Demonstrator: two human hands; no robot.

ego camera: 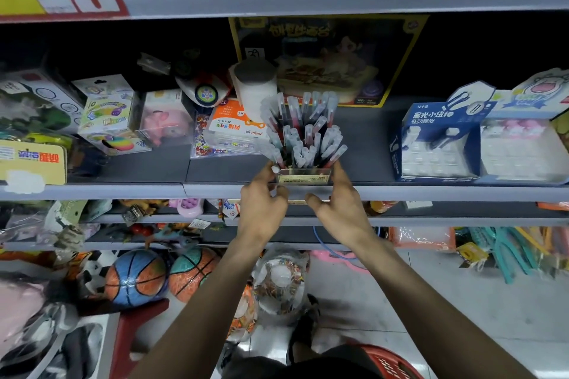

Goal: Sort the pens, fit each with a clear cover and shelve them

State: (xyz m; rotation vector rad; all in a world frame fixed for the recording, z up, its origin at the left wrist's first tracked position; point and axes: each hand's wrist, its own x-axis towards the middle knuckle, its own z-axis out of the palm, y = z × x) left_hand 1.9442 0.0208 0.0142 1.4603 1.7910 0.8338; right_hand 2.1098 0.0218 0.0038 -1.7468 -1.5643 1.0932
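Note:
A clear pen holder (303,176) stands at the front edge of the grey shelf (363,191). It is packed with several pens (304,132) that have clear caps and fan out upward. My left hand (263,204) grips the holder's left side, fingers curled around its lower corner. My right hand (340,204) presses on the holder's right side, index finger up along its wall and thumb under the shelf lip. Both forearms reach up from below.
A white roll (255,88) and an orange-and-white packet (235,129) sit just left behind the holder. A blue eraser box (437,141) stands to the right, toy boxes (107,114) to the left. Basketballs (137,277) and a red basket (391,363) lie below.

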